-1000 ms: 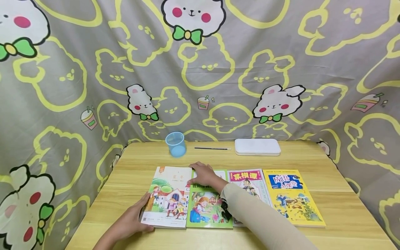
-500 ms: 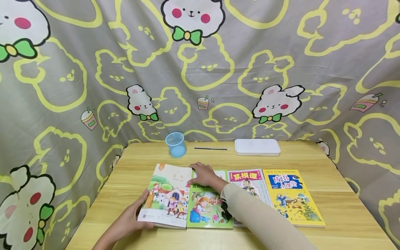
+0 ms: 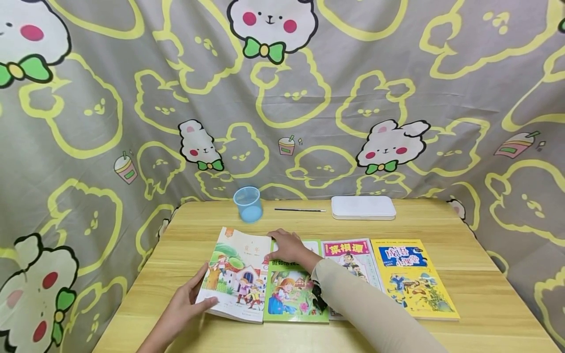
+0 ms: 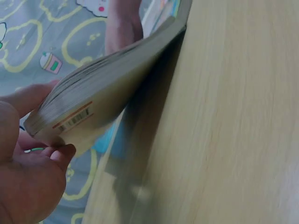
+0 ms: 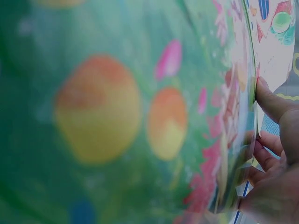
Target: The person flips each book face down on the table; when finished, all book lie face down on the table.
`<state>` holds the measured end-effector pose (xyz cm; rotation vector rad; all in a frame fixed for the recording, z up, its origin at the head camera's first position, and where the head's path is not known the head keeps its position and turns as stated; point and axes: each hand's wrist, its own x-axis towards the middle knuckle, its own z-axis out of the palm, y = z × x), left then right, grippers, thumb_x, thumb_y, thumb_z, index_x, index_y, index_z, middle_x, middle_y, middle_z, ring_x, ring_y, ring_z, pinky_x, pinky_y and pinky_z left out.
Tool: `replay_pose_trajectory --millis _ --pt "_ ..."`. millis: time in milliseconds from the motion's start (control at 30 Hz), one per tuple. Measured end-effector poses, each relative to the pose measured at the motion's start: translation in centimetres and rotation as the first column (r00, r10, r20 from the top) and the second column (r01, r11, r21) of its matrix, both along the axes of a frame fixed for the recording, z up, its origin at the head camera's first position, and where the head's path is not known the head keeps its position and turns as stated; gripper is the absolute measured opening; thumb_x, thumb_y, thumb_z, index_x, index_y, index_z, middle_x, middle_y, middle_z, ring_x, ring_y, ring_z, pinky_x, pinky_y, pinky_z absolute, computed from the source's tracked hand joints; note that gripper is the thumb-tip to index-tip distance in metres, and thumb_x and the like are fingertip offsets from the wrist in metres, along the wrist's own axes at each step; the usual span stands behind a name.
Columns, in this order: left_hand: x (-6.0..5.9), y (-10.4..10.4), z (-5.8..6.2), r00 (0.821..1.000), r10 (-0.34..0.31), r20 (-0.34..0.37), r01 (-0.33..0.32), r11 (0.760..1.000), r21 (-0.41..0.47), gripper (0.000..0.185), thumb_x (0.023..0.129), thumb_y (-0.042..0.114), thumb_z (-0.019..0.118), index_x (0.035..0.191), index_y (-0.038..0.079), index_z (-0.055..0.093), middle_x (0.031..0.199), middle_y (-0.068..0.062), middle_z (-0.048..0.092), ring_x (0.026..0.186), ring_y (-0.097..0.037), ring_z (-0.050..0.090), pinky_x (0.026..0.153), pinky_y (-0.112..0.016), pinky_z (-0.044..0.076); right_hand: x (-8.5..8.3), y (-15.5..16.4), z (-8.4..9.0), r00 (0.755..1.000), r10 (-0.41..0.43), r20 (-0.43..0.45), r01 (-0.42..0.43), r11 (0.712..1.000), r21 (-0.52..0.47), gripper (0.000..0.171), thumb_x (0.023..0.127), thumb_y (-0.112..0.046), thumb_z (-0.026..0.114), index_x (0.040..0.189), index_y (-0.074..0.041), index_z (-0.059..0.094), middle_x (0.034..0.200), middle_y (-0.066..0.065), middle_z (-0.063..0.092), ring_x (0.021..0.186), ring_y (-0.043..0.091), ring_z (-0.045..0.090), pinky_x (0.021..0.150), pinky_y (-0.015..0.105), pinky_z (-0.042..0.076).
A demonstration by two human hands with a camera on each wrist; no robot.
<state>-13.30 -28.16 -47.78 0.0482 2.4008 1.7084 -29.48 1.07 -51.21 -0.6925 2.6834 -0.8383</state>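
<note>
My left hand [image 3: 187, 299] pinches the left edge of a white-covered picture book [image 3: 238, 279]. Its thumb lies on the front cover and its fingers are under the back cover. That edge is raised and the pages bend, as the left wrist view shows the book [image 4: 107, 88] tilted over the table with a barcode on its back. My right hand [image 3: 289, 249] rests at the top of the green picture book [image 3: 296, 294], its thumb and forefinger reaching the white book's right edge. In the right wrist view its fingertips touch the green book's edge.
A pink-and-white book [image 3: 353, 255] and a yellow book [image 3: 415, 279] lie to the right in the same row. Behind them stand a blue cup [image 3: 248, 203], a pencil [image 3: 300, 210] and a white case [image 3: 363, 208]. A patterned curtain [image 3: 282, 98] hangs around the table.
My left hand has raised the left edge of the white book from the table, tilting it, and its thumb has moved onto the cover. The right hand has stayed in place.
</note>
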Motion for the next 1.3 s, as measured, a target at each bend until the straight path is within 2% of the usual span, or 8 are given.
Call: replay_pose_trajectory --millis 133,300,400,533,733,1100,1300 --pt "0.1 0.3 0.1 0.999 0.016 0.031 -0.02 0.992 0.125 0.1 0.088 0.002 0.078 0.163 -0.001 0.012 0.171 -0.02 0.009 0.147 -0.028 0.033 0.103 -0.016 0.047 0.0 0.1 0.0 1.0 0.008 -0.002 -0.008 1.0 -0.007 0.077 0.09 -0.044 0.08 0.154 -0.015 0.048 0.155 0.009 0.048 0.142 0.033 0.047 0.124 0.063 0.018" --pt "0.3 0.3 0.0 0.998 -0.023 0.054 0.015 0.99 0.141 0.104 0.088 0.001 0.078 0.166 0.009 0.009 0.17 -0.022 0.009 0.135 -0.03 0.054 0.098 -0.022 0.054 -0.2 0.0 -0.2 1.0 0.008 0.007 -0.008 1.0 0.01 0.078 0.09 -0.046 0.078 0.155 -0.017 0.046 0.157 0.008 0.047 0.143 0.032 0.046 0.124 0.062 0.017" --pt "0.4 0.7 0.1 0.997 -0.017 0.07 0.006 0.987 0.158 0.108 0.087 -0.001 0.078 0.167 0.015 0.007 0.17 -0.025 0.012 0.126 -0.03 0.062 0.094 -0.026 0.057 -0.2 0.0 -0.2 1.0 0.008 0.007 -0.008 1.0 0.013 0.078 0.09 -0.046 0.078 0.155 -0.017 0.046 0.157 0.008 0.047 0.143 0.031 0.046 0.125 0.062 0.017" --pt "0.5 1.2 0.1 0.997 0.02 0.076 -0.036 0.978 0.204 0.107 0.086 -0.006 0.076 0.167 0.014 0.008 0.169 -0.025 0.017 0.126 -0.03 0.062 0.096 -0.027 0.057 -0.1 0.0 0.0 1.0 0.011 0.008 -0.011 1.0 0.006 0.078 0.09 -0.046 0.078 0.155 -0.017 0.046 0.157 0.009 0.046 0.144 0.032 0.045 0.125 0.062 0.017" --pt "0.6 1.7 0.1 0.998 0.03 0.057 -0.044 0.963 0.265 0.101 0.087 -0.012 0.07 0.166 0.01 0.01 0.168 -0.024 0.021 0.122 -0.013 0.063 0.098 -0.026 0.055 0.0 0.0 0.2 1.0 0.011 0.009 -0.011 1.0 -0.004 0.078 0.09 -0.045 0.079 0.155 -0.016 0.047 0.157 0.009 0.046 0.144 0.032 0.045 0.124 0.062 0.017" --pt "0.8 2.6 0.1 0.998 0.068 0.019 -0.07 0.946 0.317 0.099 0.087 -0.016 0.064 0.167 0.013 0.014 0.169 -0.026 0.016 0.12 -0.006 0.06 0.097 -0.024 0.055 0.0 0.1 0.1 1.0 0.014 -0.005 -0.014 1.0 -0.008 0.076 0.09 -0.045 0.079 0.154 -0.016 0.048 0.156 0.009 0.048 0.142 0.032 0.046 0.124 0.062 0.018" --pt "0.9 2.5 0.1 0.998 0.058 -0.009 -0.051 0.938 0.344 0.096 0.088 -0.018 0.058 0.167 0.013 0.012 0.169 -0.027 0.012 0.12 -0.002 0.059 0.097 -0.024 0.055 0.2 0.1 0.1 1.0 0.008 -0.008 -0.008 1.0 -0.009 0.078 0.09 -0.046 0.078 0.155 -0.016 0.047 0.156 0.009 0.048 0.143 0.032 0.046 0.125 0.062 0.017"
